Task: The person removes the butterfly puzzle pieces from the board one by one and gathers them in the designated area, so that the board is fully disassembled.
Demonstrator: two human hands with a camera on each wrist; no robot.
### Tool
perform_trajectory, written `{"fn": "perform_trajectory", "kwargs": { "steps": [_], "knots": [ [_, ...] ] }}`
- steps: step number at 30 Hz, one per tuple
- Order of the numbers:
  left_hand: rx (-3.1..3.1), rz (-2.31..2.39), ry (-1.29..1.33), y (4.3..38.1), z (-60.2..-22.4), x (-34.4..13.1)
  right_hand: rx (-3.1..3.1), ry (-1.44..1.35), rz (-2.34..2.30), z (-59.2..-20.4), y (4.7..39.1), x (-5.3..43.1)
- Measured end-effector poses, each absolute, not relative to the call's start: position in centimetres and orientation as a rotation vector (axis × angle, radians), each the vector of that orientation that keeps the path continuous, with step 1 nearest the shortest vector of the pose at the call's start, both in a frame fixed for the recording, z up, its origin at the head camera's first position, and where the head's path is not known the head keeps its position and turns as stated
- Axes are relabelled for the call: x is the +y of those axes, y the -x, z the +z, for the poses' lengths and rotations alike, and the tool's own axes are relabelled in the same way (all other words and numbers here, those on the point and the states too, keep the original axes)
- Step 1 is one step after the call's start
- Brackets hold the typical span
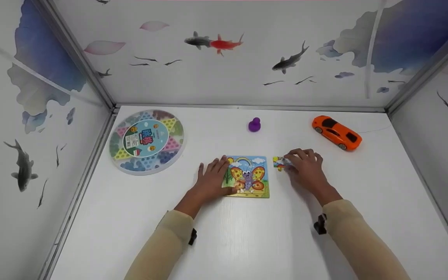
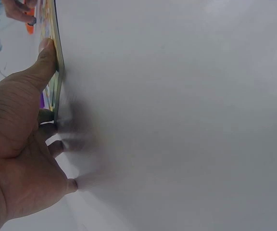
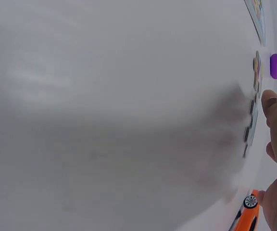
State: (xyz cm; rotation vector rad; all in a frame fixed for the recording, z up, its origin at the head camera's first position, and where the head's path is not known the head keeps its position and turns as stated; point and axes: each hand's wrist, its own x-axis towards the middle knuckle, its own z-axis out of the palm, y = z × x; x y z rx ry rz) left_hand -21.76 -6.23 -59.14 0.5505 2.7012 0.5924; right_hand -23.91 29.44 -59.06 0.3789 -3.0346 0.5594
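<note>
A square butterfly jigsaw puzzle (image 1: 248, 177) lies on the white table. My left hand (image 1: 210, 182) rests at its left side, thumb over the lower edge and fairly straight fingers along the upper left. In the left wrist view the thumb (image 2: 46, 60) lies on the puzzle's edge. Just right of the puzzle, my right hand (image 1: 306, 168) bends its fingers down over loose jigsaw pieces (image 1: 278, 163), pinching at them and partly hiding them. The right wrist view shows these jigsaw pieces (image 3: 257, 72) low on the table beside the thumb (image 3: 269, 98).
A round Chinese checkers set (image 1: 146, 142) lies at the back left. Behind the puzzle stands a small purple knobbed object (image 1: 254, 125). An orange toy car (image 1: 336, 133) is at the back right. Printed panels (image 1: 235, 74) wall the table in at the back and sides.
</note>
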Motion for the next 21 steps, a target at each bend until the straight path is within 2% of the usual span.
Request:
{"fn": "perform_trajectory", "kwargs": {
  "steps": [10,21],
  "knots": [
    [2.695,0.604,-0.549,21.9,-59.3,-6.3,-3.08,-0.468,0.551,-59.3,24.1,24.9],
    [2.681,0.628,-0.556,21.8,-59.2,-6.5,-3.103,-0.465,0.53,-59.2,24.2,22.6]
  ]
}}
